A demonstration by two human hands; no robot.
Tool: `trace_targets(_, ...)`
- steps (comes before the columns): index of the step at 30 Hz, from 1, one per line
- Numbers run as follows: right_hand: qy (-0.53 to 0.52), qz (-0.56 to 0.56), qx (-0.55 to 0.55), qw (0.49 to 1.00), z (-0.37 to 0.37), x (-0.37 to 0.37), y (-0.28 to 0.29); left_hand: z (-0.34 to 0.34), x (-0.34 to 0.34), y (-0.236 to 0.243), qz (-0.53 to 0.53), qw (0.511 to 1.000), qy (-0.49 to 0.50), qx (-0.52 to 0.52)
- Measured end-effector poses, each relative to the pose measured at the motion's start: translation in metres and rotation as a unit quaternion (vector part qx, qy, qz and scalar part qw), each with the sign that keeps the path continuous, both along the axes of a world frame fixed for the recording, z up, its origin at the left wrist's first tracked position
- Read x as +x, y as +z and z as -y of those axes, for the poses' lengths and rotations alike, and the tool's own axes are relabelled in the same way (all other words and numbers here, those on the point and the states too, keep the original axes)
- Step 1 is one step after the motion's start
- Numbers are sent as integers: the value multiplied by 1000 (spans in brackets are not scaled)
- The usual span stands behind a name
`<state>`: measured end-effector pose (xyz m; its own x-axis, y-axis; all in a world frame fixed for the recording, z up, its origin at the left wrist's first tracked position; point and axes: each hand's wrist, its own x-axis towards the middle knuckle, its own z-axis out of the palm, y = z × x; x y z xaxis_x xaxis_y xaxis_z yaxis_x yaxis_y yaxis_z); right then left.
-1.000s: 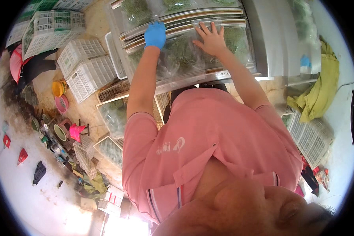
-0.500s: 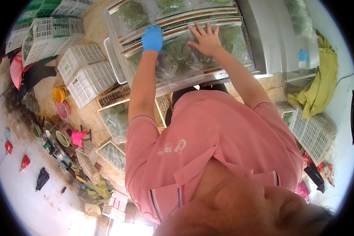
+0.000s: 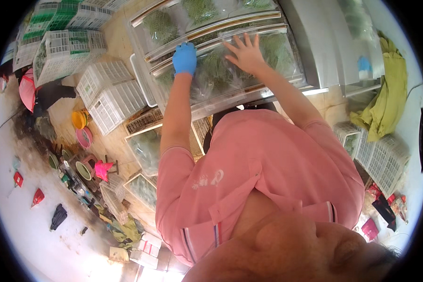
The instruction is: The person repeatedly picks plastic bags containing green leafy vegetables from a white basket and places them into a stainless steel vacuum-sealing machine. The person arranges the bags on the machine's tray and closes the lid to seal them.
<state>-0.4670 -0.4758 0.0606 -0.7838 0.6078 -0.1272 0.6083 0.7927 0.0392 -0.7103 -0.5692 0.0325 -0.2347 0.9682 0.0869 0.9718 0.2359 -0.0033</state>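
At the top of the view: a clear plastic tray [image 3: 230, 70] packed with green leafy bunches, lying along a metal-framed shelf [image 3: 211, 26]; both hands rest on it.
Left hand: the left hand [image 3: 184, 58] wears a blue glove and sits at the tray's left end, fingers [image 3: 185, 48] curled down over the far edge — whether they truly grip it I cannot tell.
Right hand: the right hand [image 3: 245, 52] is bare, fingers [image 3: 242, 41] spread wide and laid flat on the clear cover near the tray's middle — pressing, not clasping anything.
Arms: both forearms reach up from a pink short-sleeved shirt [image 3: 258, 178] that fills the lower centre.
Above the tray: a second clear tray [image 3: 174, 21] of greens on the next level of the shelf, just beyond the fingertips.
Right of the shelf: a grey metal cabinet side [image 3: 322, 47], and past it a yellow-green cloth [image 3: 385, 94] draped over something.
Left, on the floor: stacked white plastic crates [image 3: 110, 91], some with greens inside; more crates [image 3: 66, 47] further off at the upper left.
Below the arms: two more trays of greens [image 3: 145, 150], set on the floor beside the crates.
Further left: small bowls, an orange one [image 3: 80, 119] and a pink one [image 3: 84, 137], well apart from the hands.
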Motion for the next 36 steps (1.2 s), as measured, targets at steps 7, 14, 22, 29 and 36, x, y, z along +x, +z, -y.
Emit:
trace_targets(7, -30, -149, -28, 988, 3, 44, -1, 11, 8, -2, 61, 998, -10, 21)
trace_targets(14, -107, -212, -12, 971, -44, 52, 3, -7, 37, -2, 144, 986, 45, 71)
trace_targets(22, -250, -37, -65, 965, -110, 30, -23, -62, 66, -25, 250, 951, 183, -21)
trace_targets(29, -256, -15, -138, 957, -117, 28, -37, -70, 62, -14, 133, 960, 193, -151)
trace_targets(36, -150, -183, -104, 966, -94, 40, -6, -64, 68, 17, 96, 972, 183, -112)
